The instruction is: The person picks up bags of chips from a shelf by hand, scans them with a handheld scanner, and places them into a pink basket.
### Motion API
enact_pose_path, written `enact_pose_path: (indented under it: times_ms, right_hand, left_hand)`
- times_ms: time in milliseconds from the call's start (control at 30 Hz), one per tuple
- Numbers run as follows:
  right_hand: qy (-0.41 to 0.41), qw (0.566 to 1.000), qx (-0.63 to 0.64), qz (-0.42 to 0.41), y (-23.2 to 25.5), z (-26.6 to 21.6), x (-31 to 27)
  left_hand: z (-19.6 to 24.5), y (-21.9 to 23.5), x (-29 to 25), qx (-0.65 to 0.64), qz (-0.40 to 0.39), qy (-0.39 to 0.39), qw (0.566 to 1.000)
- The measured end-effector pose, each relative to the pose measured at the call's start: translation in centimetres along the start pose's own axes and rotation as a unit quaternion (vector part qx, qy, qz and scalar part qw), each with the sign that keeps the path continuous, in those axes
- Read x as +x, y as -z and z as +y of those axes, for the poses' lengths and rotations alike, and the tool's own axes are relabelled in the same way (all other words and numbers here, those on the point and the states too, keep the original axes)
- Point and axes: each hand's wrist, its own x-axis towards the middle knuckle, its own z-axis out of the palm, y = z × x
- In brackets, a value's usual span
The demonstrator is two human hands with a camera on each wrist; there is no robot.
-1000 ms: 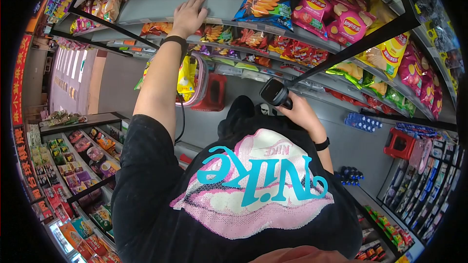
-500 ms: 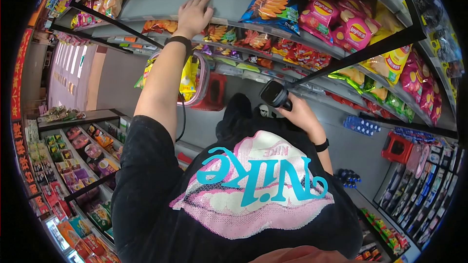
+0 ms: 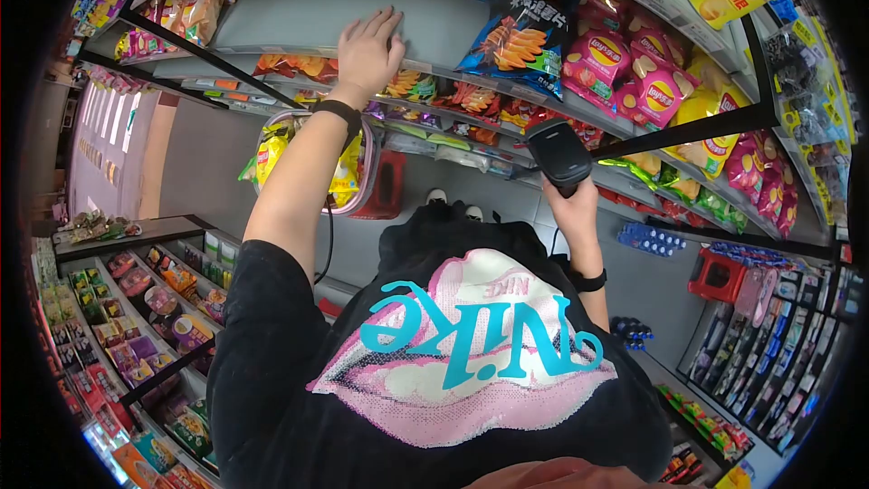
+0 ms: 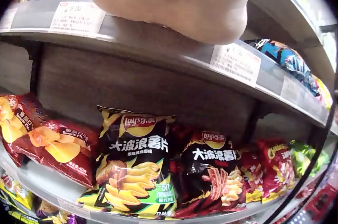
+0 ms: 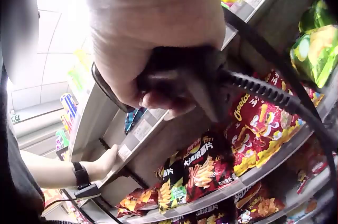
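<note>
1. Right grip [image 3: 572,206] curled round scanner [image 3: 558,152], near pink chip bags [image 3: 595,65].
2. Left grip [image 3: 369,54]: fingers extended, resting at shelf [image 3: 299,4] edge, holding nothing.
3. Judged step: readying a scan; next move probably calls for aiming scanner at price label [image 4: 76,17].

Hands [image 4: 174,2] [image 5: 156,23] cut off by wrist views' top edges, black scanner [image 3: 559,154] partly hidden
</note>
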Motion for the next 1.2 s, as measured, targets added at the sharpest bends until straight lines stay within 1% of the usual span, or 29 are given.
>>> enact_pose_path:
  times_ms: [33,100,133,167,233,267,300,367,400,433,500,700,767,833,867,933,1033,1100,1200]
  right_hand:
    - [0.001,1.0,-0.005,-0.001,0.1,-0.1,0.1]
    - [0.04,0.997,-0.02,0.059,0.4,-0.3,0.6]
    - [0.066,0.995,0.008,0.075,0.4,0.3,1.1]
    - [0.071,0.995,0.007,0.074,0.4,0.9,1.4]
    - [0.023,0.984,0.093,0.152,0.1,1.3,2.0]
    - [0.045,0.978,0.093,0.184,0.0,1.3,2.3]
    - [0.048,0.977,0.094,0.185,0.0,0.5,2.4]
    - [-0.008,0.967,0.163,0.194,-0.3,-1.2,2.4]
    - [0.012,0.962,0.174,0.209,-0.9,-1.1,2.6]
    - [0.014,0.962,0.176,0.21,-1.2,-1.0,2.6]
    - [0.011,0.968,0.155,0.198,-1.6,-0.8,2.3]
    - [-0.009,0.973,0.129,0.189,-3.0,0.0,1.6]
    - [0.038,0.975,0.088,0.202,-3.2,1.5,1.5]
    - [0.038,0.974,0.078,0.209,-2.9,2.4,1.2]
    - [0.041,0.974,0.069,0.213,-3.0,2.6,1.1]
    - [0.031,0.973,0.077,0.216,-3.3,2.6,1.0]
    - [0.028,0.972,0.086,0.216,-3.7,2.4,0.9]
    - [0.032,0.973,0.085,0.214,-3.7,2.3,0.9]
    - [0.025,0.979,0.071,0.189,-4.2,2.0,0.7]
  left_hand:
    - [0.0,0.0,-0.2,-0.004,0.008,-0.002,1.0]
    - [0.2,0.2,-0.3,-0.006,0.012,0.003,1.0]
    - [0.4,0.4,-0.2,-0.004,0.017,0.004,1.0]
    - [0.4,0.5,-0.2,-0.004,0.022,0.006,1.0]
    - [0.5,0.5,-0.1,-0.018,0.041,-0.004,0.999]
    - [0.5,0.5,-0.2,-0.021,0.047,-0.009,0.999]
    - [0.6,0.5,-0.2,-0.021,0.05,-0.01,0.998]
    - [0.7,0.7,-0.2,-0.033,0.052,-0.01,0.998]
    - [0.6,0.7,-0.2,-0.035,0.051,-0.008,0.998]
    - [0.6,0.7,-0.3,-0.034,0.053,-0.01,0.998]
    - [0.8,0.8,-0.3,-0.024,0.021,0.005,0.999]
    - [1.4,1.1,-0.2,-0.052,0.038,0.008,0.998]
    - [1.4,1.0,0.0,-0.058,0.04,0.008,0.997]
    - [1.9,0.9,-0.1,-0.061,0.064,0.007,0.996]
    - [1.8,0.8,-0.1,-0.063,0.061,0.007,0.996]
    - [1.8,0.8,-0.2,-0.064,0.071,0.001,0.995]
    - [2.0,1.5,-0.2,-0.055,0.05,0.007,0.997]
    - [2.3,1.4,-0.2,-0.054,0.05,0.006,0.997]
    - [2.1,1.3,-0.2,-0.051,0.051,0.005,0.997]
